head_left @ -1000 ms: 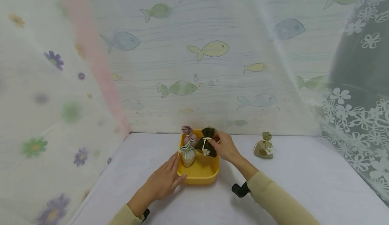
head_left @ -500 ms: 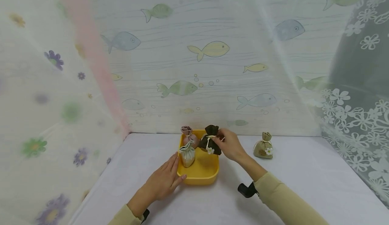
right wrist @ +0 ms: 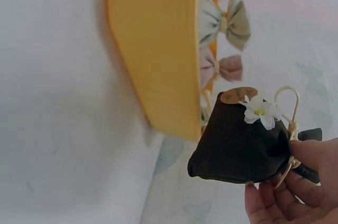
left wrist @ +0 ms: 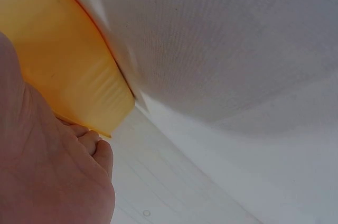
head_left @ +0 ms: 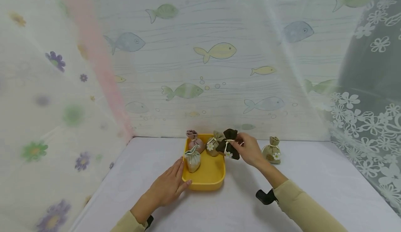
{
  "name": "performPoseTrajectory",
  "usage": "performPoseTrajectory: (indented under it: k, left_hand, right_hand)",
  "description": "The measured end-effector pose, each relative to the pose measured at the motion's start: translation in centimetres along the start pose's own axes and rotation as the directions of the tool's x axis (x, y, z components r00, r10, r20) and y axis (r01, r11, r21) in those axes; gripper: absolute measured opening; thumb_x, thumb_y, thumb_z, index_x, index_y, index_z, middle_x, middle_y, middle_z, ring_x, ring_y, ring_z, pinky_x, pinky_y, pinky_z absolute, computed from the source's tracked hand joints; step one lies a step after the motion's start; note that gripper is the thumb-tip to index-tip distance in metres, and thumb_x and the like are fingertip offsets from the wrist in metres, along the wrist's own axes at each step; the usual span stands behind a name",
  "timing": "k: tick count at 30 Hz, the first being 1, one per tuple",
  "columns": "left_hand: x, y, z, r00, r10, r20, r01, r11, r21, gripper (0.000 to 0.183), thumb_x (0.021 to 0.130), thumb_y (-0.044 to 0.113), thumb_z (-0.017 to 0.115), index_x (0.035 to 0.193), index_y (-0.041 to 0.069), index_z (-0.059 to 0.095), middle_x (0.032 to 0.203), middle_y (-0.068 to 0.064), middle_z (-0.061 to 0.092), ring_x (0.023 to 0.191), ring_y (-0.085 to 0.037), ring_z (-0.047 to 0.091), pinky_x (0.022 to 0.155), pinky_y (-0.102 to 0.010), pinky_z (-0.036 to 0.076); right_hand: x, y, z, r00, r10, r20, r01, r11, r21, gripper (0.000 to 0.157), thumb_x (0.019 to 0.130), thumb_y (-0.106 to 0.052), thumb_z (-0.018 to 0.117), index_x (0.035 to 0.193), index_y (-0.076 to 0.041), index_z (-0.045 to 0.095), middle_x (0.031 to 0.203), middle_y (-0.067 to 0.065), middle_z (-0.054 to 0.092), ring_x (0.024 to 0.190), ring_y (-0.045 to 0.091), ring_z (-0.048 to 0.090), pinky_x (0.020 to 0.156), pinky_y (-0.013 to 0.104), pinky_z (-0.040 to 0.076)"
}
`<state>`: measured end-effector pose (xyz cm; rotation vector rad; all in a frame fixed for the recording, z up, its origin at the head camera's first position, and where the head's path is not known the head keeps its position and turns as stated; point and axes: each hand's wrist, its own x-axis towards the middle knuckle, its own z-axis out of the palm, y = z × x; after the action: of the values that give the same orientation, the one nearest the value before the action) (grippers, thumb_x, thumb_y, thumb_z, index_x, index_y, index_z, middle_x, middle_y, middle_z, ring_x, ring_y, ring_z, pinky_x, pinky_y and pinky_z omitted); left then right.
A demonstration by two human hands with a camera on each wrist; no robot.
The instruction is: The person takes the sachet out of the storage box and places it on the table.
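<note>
My right hand (head_left: 249, 150) pinches a dark drawstring sachet (right wrist: 237, 137) at its tied neck, holding it over the right rim of a yellow plastic bin (head_left: 205, 186). A white flower and a small brown tag decorate the dark sachet. My left hand (head_left: 167, 185) rests along the bin's left side with straight fingers, its thumb at the front corner; in the left wrist view its fingertips meet the rim. Inside the bin stand a pink sachet (head_left: 195, 143), a pale green sachet (head_left: 193, 160) and an olive sachet (head_left: 212, 149), which the dark one partly overlaps.
Another olive sachet (head_left: 272, 153) with a white flower stands on the white tabletop (head_left: 307, 183), right of my right hand. Sheer fish-print curtains (head_left: 213, 96) hang close behind the table, and a flower-print curtain (head_left: 56, 120) runs along the left.
My right hand has carried the dark sachet rightward from inside the bin to over its right rim, revealing the olive sachet behind it. My left hand has stayed put.
</note>
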<state>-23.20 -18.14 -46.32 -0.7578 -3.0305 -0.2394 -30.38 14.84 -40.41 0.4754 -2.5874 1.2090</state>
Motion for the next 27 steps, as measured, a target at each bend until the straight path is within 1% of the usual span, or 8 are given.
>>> performPoseTrajectory:
  k: [5, 8, 12, 17, 22, 27]
  left_hand:
    - [0.0, 0.0, 0.1, 1.0, 0.0, 0.003, 0.0, 1.0, -0.005, 0.083, 0.108, 0.057, 0.037, 0.16, -0.006, 0.021, 0.17, -0.02, 0.013, 0.156, -0.034, 0.018, 0.122, -0.054, 0.026]
    - [0.0, 0.1, 0.1, 1.0, -0.012, 0.017, 0.012, 1.0, 0.01, 0.084, 0.107, 0.059, 0.034, 0.161, -0.005, 0.019, 0.17, -0.019, 0.011, 0.157, -0.032, 0.016, 0.124, -0.051, 0.024]
    - [0.0, 0.1, 0.0, 1.0, -0.022, 0.021, 0.022, 1.0, 0.012, 0.084, 0.107, 0.06, 0.033, 0.161, -0.004, 0.019, 0.171, -0.018, 0.011, 0.157, -0.031, 0.016, 0.124, -0.05, 0.024]
    - [-0.1, 0.1, -0.1, 1.0, -0.022, 0.021, 0.022, 1.0, 0.005, 0.085, 0.107, 0.059, 0.034, 0.161, -0.005, 0.02, 0.17, -0.02, 0.012, 0.156, -0.033, 0.017, 0.123, -0.052, 0.024]
    - [-0.1, 0.1, -0.2, 0.999, -0.032, 0.037, 0.032, 0.999, 0.006, 0.084, 0.108, 0.058, 0.034, 0.161, -0.004, 0.019, 0.171, -0.018, 0.01, 0.157, -0.031, 0.015, 0.124, -0.05, 0.023]
    - [-0.2, 0.3, -0.6, 0.999, -0.034, 0.043, 0.033, 0.999, 0.006, 0.083, 0.108, 0.058, 0.034, 0.161, -0.004, 0.019, 0.171, -0.018, 0.01, 0.157, -0.031, 0.014, 0.125, -0.049, 0.023]
  right_hand:
    - [-0.9, 1.3, -1.2, 1.0, 0.014, -0.007, -0.014, 1.0, -0.022, 0.013, 0.1, -0.015, 0.066, 0.102, -0.001, 0.065, 0.095, 0.01, 0.066, 0.086, 0.025, 0.063, 0.073, 0.036, 0.055]
    - [-1.6, 2.4, -1.9, 1.0, -0.001, -0.012, 0.0, 0.999, -0.041, 0.012, 0.099, -0.012, 0.066, 0.101, 0.0, 0.065, 0.094, 0.01, 0.067, 0.084, 0.024, 0.063, 0.071, 0.035, 0.054]
    - [-2.6, 3.6, -2.9, 1.0, -0.008, -0.011, 0.007, 0.998, -0.058, 0.012, 0.099, -0.01, 0.066, 0.101, 0.002, 0.065, 0.094, 0.011, 0.067, 0.083, 0.023, 0.063, 0.07, 0.034, 0.054]
    - [-3.7, 4.7, -4.1, 1.0, 0.01, -0.017, -0.011, 0.995, -0.095, 0.012, 0.099, -0.01, 0.066, 0.103, 0.002, 0.065, 0.095, 0.01, 0.068, 0.084, 0.023, 0.065, 0.07, 0.034, 0.054]
    - [-4.5, 5.8, -5.1, 0.999, 0.023, -0.022, -0.025, 0.994, -0.111, 0.011, 0.099, -0.01, 0.067, 0.101, 0.002, 0.066, 0.093, 0.009, 0.067, 0.084, 0.022, 0.065, 0.069, 0.033, 0.054]
    - [-5.4, 6.7, -5.8, 0.999, 0.05, -0.021, -0.053, 0.99, -0.129, 0.012, 0.098, -0.01, 0.068, 0.102, 0.001, 0.065, 0.094, 0.009, 0.067, 0.085, 0.021, 0.063, 0.068, 0.032, 0.052]
